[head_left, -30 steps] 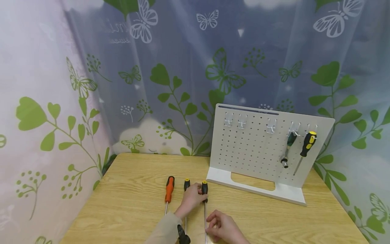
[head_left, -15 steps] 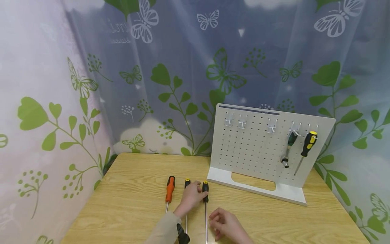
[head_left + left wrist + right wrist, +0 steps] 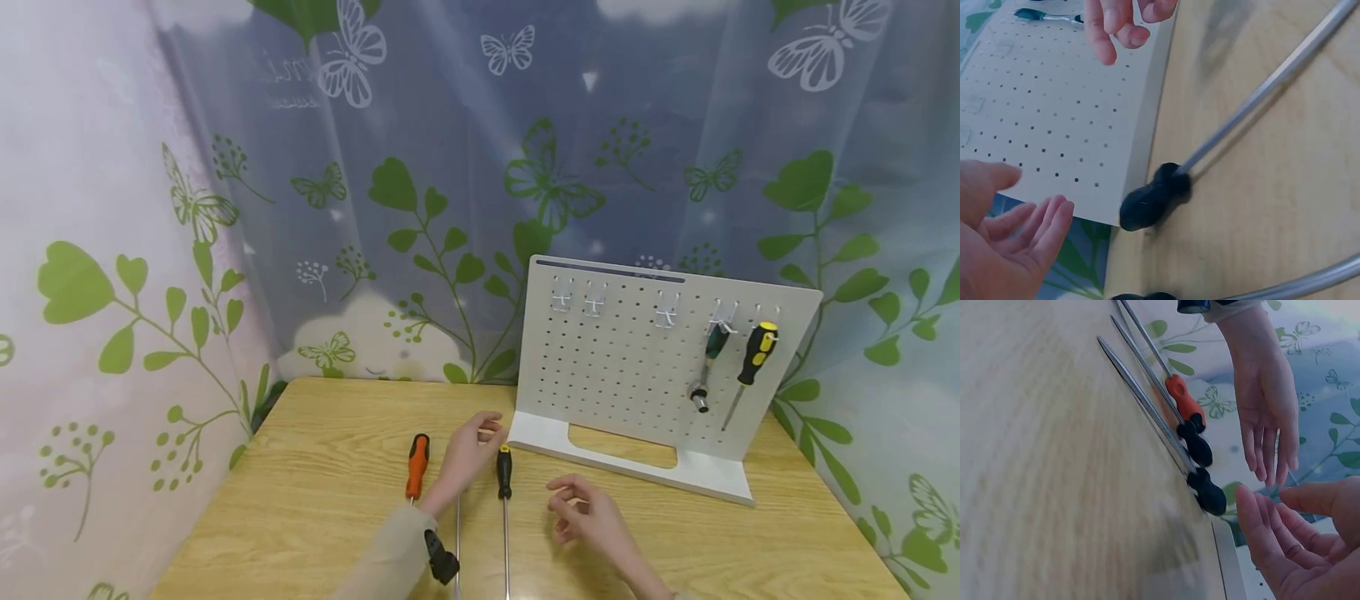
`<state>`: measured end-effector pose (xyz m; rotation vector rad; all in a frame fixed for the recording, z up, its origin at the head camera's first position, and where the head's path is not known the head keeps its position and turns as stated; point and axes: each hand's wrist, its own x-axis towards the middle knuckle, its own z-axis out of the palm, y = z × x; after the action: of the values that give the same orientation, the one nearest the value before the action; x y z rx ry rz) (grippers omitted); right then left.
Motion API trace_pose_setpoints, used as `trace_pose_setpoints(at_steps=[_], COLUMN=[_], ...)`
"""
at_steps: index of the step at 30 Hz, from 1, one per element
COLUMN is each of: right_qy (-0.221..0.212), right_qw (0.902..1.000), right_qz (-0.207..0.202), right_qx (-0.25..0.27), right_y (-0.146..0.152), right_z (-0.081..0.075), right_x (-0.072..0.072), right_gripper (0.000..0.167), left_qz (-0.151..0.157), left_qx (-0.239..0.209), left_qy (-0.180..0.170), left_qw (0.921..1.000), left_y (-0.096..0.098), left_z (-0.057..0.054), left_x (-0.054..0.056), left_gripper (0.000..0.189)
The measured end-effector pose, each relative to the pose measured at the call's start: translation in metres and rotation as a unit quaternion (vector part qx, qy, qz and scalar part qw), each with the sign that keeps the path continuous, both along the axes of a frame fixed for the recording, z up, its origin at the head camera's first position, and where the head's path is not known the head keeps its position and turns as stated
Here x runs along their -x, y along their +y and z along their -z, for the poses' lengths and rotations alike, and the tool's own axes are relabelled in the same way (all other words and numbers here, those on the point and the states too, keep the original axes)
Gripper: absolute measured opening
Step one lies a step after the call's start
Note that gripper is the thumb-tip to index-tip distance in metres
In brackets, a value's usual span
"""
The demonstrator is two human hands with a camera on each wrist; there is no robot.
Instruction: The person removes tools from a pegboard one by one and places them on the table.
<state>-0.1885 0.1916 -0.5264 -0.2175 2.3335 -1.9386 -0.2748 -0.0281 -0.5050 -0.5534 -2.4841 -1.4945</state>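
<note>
Three long screwdrivers lie side by side on the wooden table. An orange-and-black screwdriver [image 3: 417, 468] is leftmost; a black-and-yellow screwdriver [image 3: 505, 477] is rightmost. Between them lies another black-handled screwdriver [image 3: 1196, 445], its handle hidden by my left hand [image 3: 468, 454] in the head view. That hand hovers above the handles, fingers loosely bent, holding nothing. My right hand [image 3: 592, 518] is raised over the table, right of the rightmost screwdriver, with relaxed fingers and nothing in them. In the left wrist view, a black screwdriver handle [image 3: 1154, 203] lies apart from the left fingers.
A white pegboard [image 3: 600, 367] stands at the back right, with several clear hooks [image 3: 666, 310] along its top. A green-handled ratchet tool [image 3: 708, 362] and a black-and-yellow screwdriver [image 3: 756, 354] hang on its right side. A patterned curtain [image 3: 450, 167] covers the back.
My left hand has left the rightmost screwdriver's handle, rising and moving slightly away from me. The right hand has moved right and away from me, clear of that screwdriver's shaft. The screwdrivers stay put.
</note>
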Motion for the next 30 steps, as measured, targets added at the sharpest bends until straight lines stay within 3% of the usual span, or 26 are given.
trace_pose_setpoints(at_steps=[9,16,23,30], right_qy=[0.014,0.066,0.121,0.129], right_qw=[0.9967,0.9885,0.9696,0.9502], right_qz=[0.079,0.136,0.205,0.270], right_qx=[0.016,-0.003,-0.056,-0.085], right_y=[0.036,0.065,0.097,0.123], right_z=[-0.010,-0.020,-0.024,-0.031], right_x=[0.010,0.015,0.019,0.020], right_gripper=[0.036,0.034,0.034,0.034], left_qz=[0.046,0.062,0.061,0.068], left_qx=[-0.026,-0.043,-0.044,-0.045], left_qy=[-0.031,-0.024,-0.019,-0.013], left_qw=[0.9981,0.9969,0.9970,0.9966], left_y=[0.016,0.033,0.050,0.067], left_z=[-0.018,-0.031,-0.042,-0.050], left_x=[0.014,0.020,0.025,0.029], left_gripper=[0.037,0.036,0.036,0.036])
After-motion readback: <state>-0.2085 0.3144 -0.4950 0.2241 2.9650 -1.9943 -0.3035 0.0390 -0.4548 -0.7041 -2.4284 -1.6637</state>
